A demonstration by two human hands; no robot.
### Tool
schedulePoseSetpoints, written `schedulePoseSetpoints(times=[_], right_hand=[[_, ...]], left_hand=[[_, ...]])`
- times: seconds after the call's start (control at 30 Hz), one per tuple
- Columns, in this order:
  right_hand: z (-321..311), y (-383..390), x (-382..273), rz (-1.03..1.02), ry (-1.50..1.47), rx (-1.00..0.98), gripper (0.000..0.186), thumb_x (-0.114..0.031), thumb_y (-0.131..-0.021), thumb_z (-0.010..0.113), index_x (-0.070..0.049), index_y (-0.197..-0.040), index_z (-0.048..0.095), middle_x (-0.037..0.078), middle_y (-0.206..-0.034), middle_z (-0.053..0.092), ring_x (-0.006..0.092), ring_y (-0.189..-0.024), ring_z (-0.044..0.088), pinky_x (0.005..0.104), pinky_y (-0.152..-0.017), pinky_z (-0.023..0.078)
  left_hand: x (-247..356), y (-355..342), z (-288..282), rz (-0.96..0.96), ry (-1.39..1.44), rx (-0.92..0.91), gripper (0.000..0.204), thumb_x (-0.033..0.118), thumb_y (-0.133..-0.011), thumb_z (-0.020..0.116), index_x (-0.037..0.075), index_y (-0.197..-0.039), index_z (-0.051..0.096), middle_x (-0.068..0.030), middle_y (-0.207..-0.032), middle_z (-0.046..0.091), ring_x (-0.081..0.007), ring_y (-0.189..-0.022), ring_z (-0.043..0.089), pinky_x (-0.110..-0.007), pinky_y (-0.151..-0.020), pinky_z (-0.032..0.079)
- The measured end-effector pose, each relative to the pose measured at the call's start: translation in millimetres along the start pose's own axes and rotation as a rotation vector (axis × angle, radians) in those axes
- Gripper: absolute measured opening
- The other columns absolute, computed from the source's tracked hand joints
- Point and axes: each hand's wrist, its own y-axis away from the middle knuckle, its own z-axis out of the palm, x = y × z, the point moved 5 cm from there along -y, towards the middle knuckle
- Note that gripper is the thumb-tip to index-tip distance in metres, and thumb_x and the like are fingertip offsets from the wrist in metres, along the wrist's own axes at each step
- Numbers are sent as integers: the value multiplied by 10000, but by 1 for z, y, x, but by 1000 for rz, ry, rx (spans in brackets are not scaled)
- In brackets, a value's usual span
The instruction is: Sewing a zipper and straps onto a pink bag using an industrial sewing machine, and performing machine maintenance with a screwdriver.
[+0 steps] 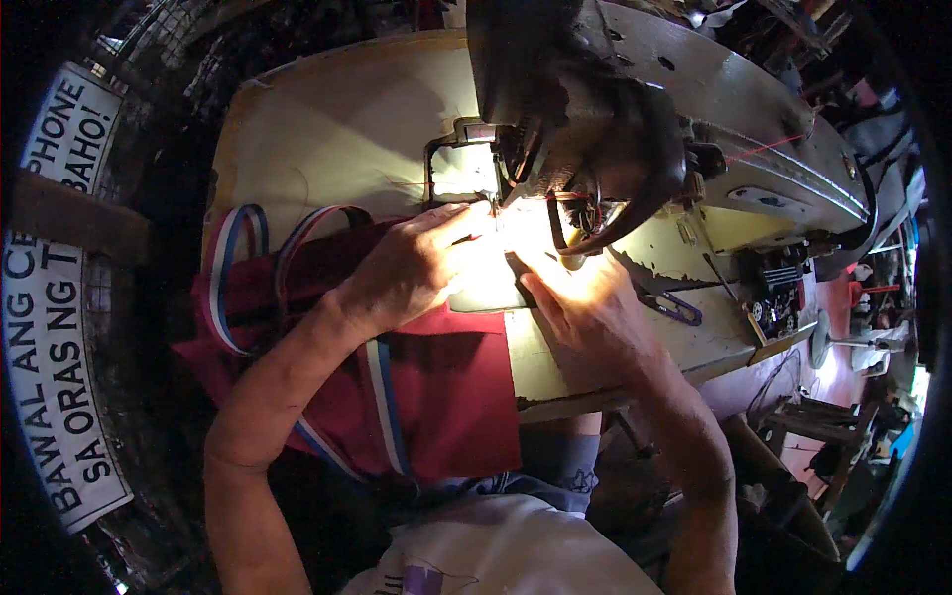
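My left hand [421, 260] lies over the maroon cloth [451, 397], its fingers pressed together at the cloth's far edge beside the needle area. My right hand [585, 297] is on the other side of the needle, fingers curled in; bright lamp glare hides what is between them. Over both hands looms the dark head of a sewing machine [575, 109]. A striped ribbon in blue, white and red [385, 397] hangs across the cloth, and another loop of ribbon [218, 288] curls at its left. Glare washes out the stitching spot.
The worn pale machine table [327, 119] spreads out behind my left hand. To the right of my right hand lie thread snips [674, 307], and a thread winder [783, 288] is farther right. Red thread [764, 149] runs along the machine arm. Signs [64, 377] hang at left.
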Motion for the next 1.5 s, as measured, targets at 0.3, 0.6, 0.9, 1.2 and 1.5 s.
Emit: schedulePoseSetpoints(times=[0.3,0.6,0.9,1.2,1.5], right_hand=[[9,-15,-1,-66,9,68,284,-51,-822,675,-27,-1104,647,149,-1123,654,331,-1046,625,417,-907,494],[5,-5,2,-35,-42,57,217,-74,-845,672,-45,-1059,658,128,-1076,638,317,-1021,613,425,-893,483],[-223,123,94,363,776,570,332,-112,-995,441,-59,-1297,569,132,-1307,574,280,-1214,547,386,-1045,416],[-365,86,390,380,949,244,409,-354,-964,460,-108,-1272,568,145,-1169,608,286,-1052,587,429,-894,449],[-362,79,433,370,757,292,542,-619,-879,546,-101,-987,666,149,-842,690,342,-705,647,522,-609,480]], left_hand=[[0,0,3,-29,12,95,330,27,-770,590,-25,-1092,636,-185,-1121,599,-339,-1085,609,-390,-962,514],[2,-3,2,-40,13,60,332,33,-784,594,-8,-1110,641,-164,-1110,613,-324,-1093,612,-392,-969,512],[-6,-10,-4,-69,69,89,289,53,-737,648,-4,-1020,633,-134,-1050,611,-296,-1039,627,-375,-912,542],[-8,-10,-1,-91,16,73,266,62,-739,665,-3,-995,638,-134,-1039,612,-293,-1024,632,-370,-900,543],[-12,-12,-5,-99,94,110,254,72,-733,689,0,-971,637,-135,-991,604,-295,-980,634,-375,-882,543]])
